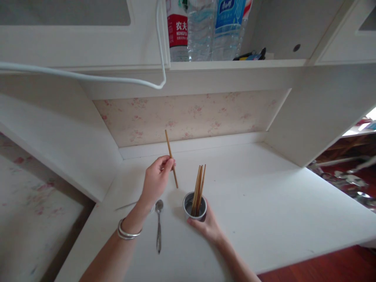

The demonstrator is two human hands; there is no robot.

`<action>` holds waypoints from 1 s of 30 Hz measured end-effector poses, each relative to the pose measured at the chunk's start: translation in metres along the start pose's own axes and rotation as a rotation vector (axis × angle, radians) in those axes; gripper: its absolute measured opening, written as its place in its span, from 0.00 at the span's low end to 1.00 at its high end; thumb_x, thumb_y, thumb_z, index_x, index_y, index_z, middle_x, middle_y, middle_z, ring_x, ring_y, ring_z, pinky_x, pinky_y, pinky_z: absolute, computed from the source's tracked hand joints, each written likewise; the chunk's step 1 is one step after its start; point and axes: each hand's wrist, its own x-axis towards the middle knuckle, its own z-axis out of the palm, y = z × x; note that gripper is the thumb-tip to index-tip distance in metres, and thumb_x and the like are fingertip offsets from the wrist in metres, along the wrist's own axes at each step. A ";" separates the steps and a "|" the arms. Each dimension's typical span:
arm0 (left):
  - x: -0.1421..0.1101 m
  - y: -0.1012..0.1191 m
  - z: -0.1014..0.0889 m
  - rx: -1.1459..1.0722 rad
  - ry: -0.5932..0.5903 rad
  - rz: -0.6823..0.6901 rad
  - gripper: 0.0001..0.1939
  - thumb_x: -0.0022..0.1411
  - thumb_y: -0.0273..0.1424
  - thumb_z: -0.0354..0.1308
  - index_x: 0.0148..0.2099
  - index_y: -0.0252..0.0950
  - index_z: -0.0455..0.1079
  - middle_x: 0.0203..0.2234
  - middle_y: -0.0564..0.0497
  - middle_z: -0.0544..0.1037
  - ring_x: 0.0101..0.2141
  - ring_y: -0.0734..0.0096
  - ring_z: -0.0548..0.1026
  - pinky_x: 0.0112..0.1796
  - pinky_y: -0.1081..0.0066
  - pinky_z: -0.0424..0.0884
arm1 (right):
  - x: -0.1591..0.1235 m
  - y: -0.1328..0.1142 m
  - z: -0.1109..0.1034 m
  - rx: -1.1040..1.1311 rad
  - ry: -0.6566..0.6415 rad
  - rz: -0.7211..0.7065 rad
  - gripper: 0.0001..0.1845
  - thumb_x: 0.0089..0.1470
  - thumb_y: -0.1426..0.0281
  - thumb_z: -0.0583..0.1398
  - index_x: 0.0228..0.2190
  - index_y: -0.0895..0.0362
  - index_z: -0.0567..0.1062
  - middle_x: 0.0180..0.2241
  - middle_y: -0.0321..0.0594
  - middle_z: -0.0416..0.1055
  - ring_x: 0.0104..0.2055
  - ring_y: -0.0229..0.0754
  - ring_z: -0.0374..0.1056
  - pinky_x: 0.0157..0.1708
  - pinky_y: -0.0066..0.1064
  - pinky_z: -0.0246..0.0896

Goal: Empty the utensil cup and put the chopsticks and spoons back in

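Pinching one chopstick point(171, 158) left of the cup point(195, 205), the left hand point(157, 178) hovers; the right hand point(207, 227) grips the cup, a spoon point(159, 225) to the cup's left.

A thin brown wooden chopstick point(170, 158) is pinched near its middle in the left hand's fingers point(168, 164), tilted, upper end leaning left and away, lower tip above the tabletop point(264, 203). Just right of it stands a small round metal cup point(195, 206), upright, holding a bundle of like chopsticks point(199, 188), steadied by the right hand point(207, 227).
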 end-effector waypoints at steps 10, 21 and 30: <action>-0.036 -0.022 0.042 0.113 -0.235 -0.022 0.17 0.66 0.42 0.48 0.41 0.35 0.70 0.34 0.47 0.78 0.36 0.67 0.77 0.40 0.67 0.73 | -0.001 -0.003 0.002 0.022 -0.024 -0.015 0.42 0.41 0.57 0.70 0.56 0.54 0.63 0.52 0.48 0.69 0.54 0.56 0.64 0.53 0.47 0.60; -0.066 -0.023 0.069 0.419 -0.604 0.137 0.34 0.59 0.38 0.59 0.64 0.44 0.51 0.57 0.45 0.68 0.55 0.56 0.68 0.54 0.58 0.64 | 0.000 -0.003 0.004 0.059 -0.002 -0.022 0.31 0.46 0.62 0.68 0.50 0.54 0.66 0.50 0.46 0.70 0.52 0.54 0.66 0.51 0.46 0.63; -0.066 -0.046 0.063 0.051 -0.439 -0.073 0.27 0.60 0.32 0.58 0.59 0.40 0.54 0.40 0.50 0.77 0.43 0.66 0.75 0.48 0.64 0.68 | 0.003 -0.003 0.005 0.092 -0.043 -0.040 0.38 0.43 0.61 0.69 0.54 0.53 0.64 0.53 0.47 0.68 0.56 0.56 0.64 0.55 0.49 0.58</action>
